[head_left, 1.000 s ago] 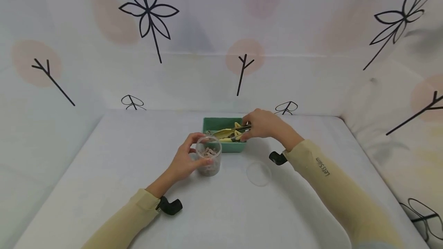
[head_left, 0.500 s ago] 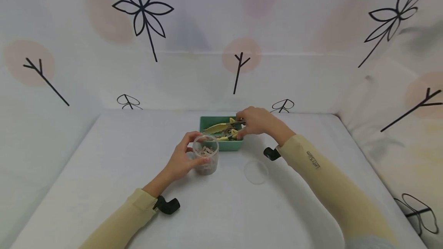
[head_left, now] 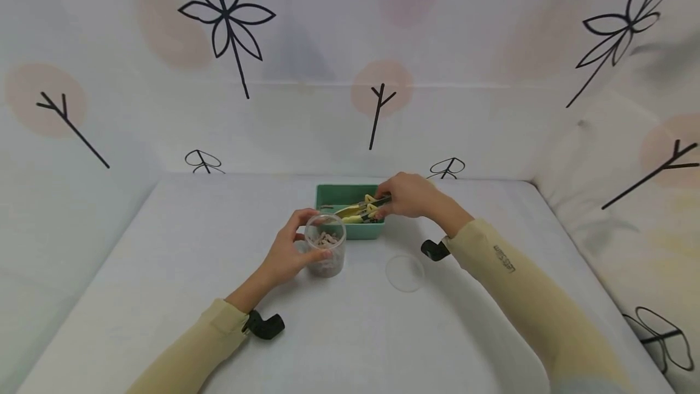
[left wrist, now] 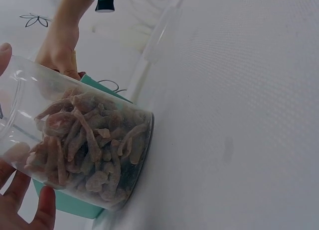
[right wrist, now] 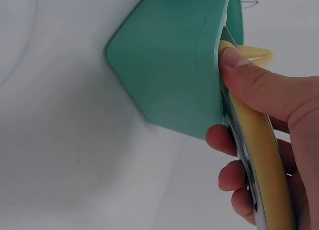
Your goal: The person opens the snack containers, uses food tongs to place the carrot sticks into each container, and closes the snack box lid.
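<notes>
Jar: a clear jar [head_left: 326, 248] stands upright on the white table [head_left: 355, 333], just in front of the left end of the green box; its mouth is uncovered. Whether jar and box touch, I cannot tell.
Jar's contents: knobbly brownish pieces [left wrist: 89, 145], some long and thin, others rounded, fill it to more than half its height, with bare wall above them.
Left hand: the left hand [head_left: 287, 254] grasps the jar, its fingers curled round the far left side and the thumb across the front.
Green box: an oblong green box [head_left: 363, 232], uncovered, sits on the table beyond the jar.
Box's contents: the yellow ends of the tongs [head_left: 352, 212] lie inside; some small dark matter near them is too small to tell.
Right hand: the right hand [head_left: 410, 194] grips the tongs at the box's right end, fingers wrapped round the metal and yellow handle, thumb pressed along it.
Lid: a clear round lid [head_left: 405, 273] lies flat on the table, near the box and to the right of the jar.
</notes>
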Demonstrator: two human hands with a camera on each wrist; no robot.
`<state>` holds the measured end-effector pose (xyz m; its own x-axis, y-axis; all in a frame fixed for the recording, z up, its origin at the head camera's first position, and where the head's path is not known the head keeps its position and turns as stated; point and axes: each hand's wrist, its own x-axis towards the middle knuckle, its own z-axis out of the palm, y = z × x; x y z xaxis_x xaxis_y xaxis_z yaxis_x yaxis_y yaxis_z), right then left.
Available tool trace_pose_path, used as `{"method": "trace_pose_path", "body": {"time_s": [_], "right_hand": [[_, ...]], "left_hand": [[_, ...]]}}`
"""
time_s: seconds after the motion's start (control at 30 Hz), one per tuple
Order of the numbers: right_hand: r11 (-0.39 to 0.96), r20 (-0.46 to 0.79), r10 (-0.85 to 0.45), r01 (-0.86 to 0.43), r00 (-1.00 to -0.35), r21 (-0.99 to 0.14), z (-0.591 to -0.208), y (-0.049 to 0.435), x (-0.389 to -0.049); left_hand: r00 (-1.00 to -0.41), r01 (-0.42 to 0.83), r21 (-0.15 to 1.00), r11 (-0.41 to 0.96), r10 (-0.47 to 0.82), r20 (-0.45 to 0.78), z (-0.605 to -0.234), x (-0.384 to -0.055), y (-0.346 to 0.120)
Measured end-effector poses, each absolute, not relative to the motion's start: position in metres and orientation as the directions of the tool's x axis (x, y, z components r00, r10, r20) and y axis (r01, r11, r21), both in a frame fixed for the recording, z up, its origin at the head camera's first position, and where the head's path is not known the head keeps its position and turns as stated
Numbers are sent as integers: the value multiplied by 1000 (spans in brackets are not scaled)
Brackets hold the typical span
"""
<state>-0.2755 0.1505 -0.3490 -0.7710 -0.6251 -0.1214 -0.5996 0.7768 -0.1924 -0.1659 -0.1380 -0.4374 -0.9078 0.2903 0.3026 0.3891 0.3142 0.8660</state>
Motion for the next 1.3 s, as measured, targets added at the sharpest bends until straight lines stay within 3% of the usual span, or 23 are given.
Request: {"method": "trace_pose_path", "body": {"time_s": [0.6,1.3], "right_hand": [[808,-8,-544,-521,-839,-274,-334,179,-265],[761,71,-527,-507,-847,-405,-290,188,-244]], "left_hand": [[-908,386,869,309,295,299,-437,-164,-141],[-910,384,866,322,292,294,-436,-165,-140]]}}
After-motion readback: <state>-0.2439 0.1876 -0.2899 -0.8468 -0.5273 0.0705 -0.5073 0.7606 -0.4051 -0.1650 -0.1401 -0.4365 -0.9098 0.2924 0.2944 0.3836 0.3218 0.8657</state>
